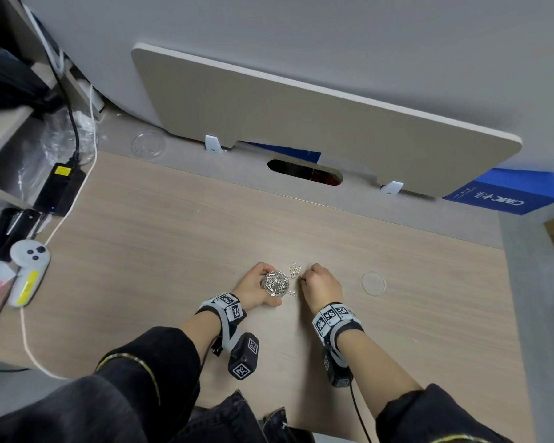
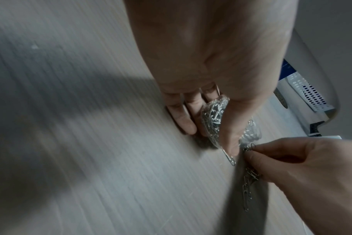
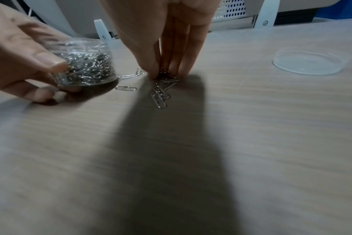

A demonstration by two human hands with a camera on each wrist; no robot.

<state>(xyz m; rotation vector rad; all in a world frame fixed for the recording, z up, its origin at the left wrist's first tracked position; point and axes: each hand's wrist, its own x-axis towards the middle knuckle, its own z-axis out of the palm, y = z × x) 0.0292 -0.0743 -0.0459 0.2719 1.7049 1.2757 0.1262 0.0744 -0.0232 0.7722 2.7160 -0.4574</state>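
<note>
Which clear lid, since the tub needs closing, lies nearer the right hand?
The lid just right of the right hand, alone on open desk; the other lid lies far back left, by the divider.

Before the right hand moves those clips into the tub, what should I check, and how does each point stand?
1. Left hand grips the tub: ok.
2. Tub mouth open, lid lying apart on the desk: ok.
3. Right hand pinching a bunch of clips: ok.
4. All loose clips gathered: not ok; a stray clip lies beside the tub.
5. Room left in the tub: cannot tell.
</note>
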